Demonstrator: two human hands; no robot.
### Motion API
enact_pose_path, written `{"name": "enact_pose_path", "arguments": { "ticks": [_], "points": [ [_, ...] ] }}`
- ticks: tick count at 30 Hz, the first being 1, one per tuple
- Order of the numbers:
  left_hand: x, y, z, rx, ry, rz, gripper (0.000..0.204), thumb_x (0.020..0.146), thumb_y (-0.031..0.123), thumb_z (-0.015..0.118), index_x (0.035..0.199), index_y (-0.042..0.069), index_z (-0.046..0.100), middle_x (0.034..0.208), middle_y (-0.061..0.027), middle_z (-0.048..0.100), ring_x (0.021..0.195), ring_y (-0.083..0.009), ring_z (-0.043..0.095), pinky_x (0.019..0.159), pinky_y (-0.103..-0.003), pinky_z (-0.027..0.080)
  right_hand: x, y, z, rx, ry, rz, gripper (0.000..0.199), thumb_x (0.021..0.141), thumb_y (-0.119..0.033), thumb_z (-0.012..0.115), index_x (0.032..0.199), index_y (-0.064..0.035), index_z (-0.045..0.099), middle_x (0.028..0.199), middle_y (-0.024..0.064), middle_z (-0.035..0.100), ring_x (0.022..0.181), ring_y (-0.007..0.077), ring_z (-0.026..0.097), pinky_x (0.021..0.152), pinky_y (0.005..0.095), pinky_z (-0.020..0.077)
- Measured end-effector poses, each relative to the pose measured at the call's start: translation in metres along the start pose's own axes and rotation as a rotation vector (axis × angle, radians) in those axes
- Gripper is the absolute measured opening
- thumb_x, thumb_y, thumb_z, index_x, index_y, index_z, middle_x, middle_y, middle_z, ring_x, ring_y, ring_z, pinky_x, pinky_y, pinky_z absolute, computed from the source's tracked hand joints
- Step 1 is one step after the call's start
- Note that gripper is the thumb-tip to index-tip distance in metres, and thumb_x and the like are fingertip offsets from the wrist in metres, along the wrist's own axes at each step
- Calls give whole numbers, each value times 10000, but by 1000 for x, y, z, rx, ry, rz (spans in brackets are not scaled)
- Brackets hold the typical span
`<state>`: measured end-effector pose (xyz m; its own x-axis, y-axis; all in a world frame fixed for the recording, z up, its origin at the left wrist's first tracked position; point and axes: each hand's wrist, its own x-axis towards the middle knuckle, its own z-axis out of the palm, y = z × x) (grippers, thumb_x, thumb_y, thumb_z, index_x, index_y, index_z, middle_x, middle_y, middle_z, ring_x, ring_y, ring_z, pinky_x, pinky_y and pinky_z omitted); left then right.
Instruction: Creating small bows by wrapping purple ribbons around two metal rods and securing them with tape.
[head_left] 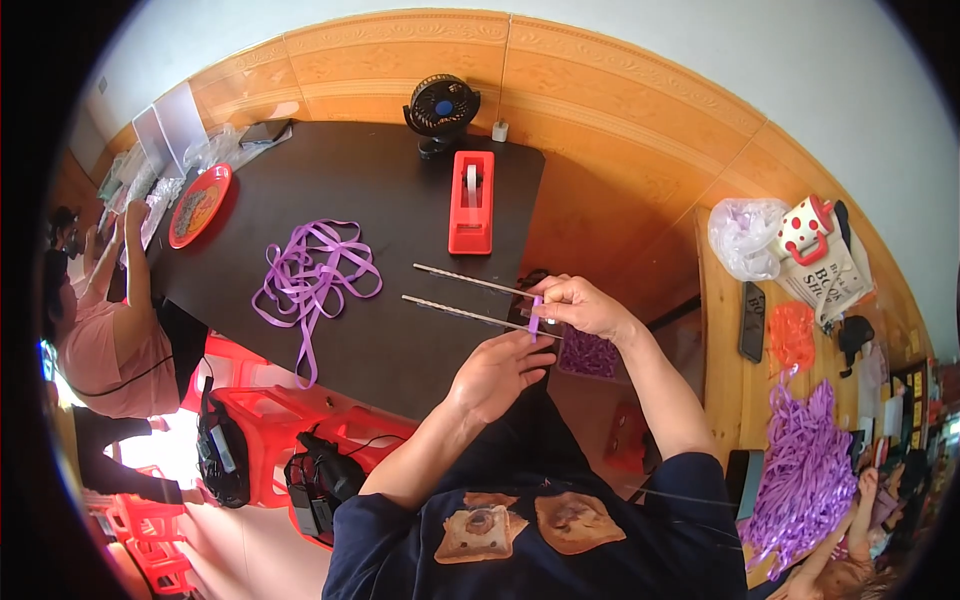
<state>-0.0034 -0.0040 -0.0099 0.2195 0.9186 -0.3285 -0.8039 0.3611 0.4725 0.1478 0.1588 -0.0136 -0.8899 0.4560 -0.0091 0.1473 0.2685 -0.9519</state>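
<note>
Two thin patterned rods [460, 310] lie nearly parallel, reaching over the right part of the dark table. Near their right ends a short length of purple ribbon [535, 318] spans from one rod to the other. My right hand [578, 306] pinches the ribbon at the upper rod, thumb and fingers together. Below the lower rod is my left hand [500, 376], its fingers apart and their tips close to the ribbon's lower end; whether they touch it I cannot tell. A loose tangle of purple ribbon [318, 268] rests on the table left of the rods.
On the black table [390, 190] stand a red tape dispenser [471, 235], a small black fan [442, 105] and a red plate [222, 185]. Purple ribbon fills a container [590, 355] beyond my right wrist. A wooden bench [725, 370] holds a ribbon heap [800, 480]. People sit at both sides.
</note>
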Motion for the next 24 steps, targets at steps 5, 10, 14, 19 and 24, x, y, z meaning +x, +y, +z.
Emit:
{"name": "enact_pose_path", "arguments": {
  "ticks": [5, 10, 14, 19, 24],
  "points": [
    [-1, 0, -1, 9, -7, 7, 337, 970, 186, 486, 1242, -14, 502, 1257, -178, 555, 1114, -276, 546, 905, -374, 433, 0, 1, 3, 56, 97, -27, 415, 858, -142, 671, 545, -5, 436, 746, 90, 555, 793, 179, 509, 703, 342, 392],
    [-1, 1, 2, -7, 8, 2, 311, 964, 173, 499, 1221, 0, 520, 1252, -181, 559, 1112, -279, 550, 902, -375, 433, -1, 5, 2, -40, 103, -1, 346, 845, -157, 700, 578, -20, 527, 953, 91, 647, 886, 177, 524, 774, 338, 392],
    [0, 1, 1, -22, 6, 2, 270, 957, 163, 512, 1183, 18, 540, 1252, -190, 558, 1111, -283, 552, 901, -377, 432, -2, -1, 9, -100, 195, -4, 357, 806, -181, 737, 569, -22, 522, 830, 93, 646, 892, 198, 549, 787, 341, 401],
    [-1, 0, 1, -42, 6, 5, 244, 952, 153, 521, 1163, 34, 548, 1250, -191, 560, 1111, -288, 552, 900, -380, 431, -4, -3, 21, -253, 339, -7, 370, 753, -187, 765, 543, -31, 505, 732, 87, 629, 886, 209, 561, 791, 357, 404],
    [-2, 1, 2, -48, 2, 4, 253, 947, 140, 520, 1175, 31, 544, 1240, -175, 567, 1111, -282, 552, 896, -377, 431, -3, -20, 37, -336, 464, 223, 349, 677, -206, 765, 521, -40, 500, 678, 73, 604, 845, 221, 558, 753, 403, 384]
  ]
}}
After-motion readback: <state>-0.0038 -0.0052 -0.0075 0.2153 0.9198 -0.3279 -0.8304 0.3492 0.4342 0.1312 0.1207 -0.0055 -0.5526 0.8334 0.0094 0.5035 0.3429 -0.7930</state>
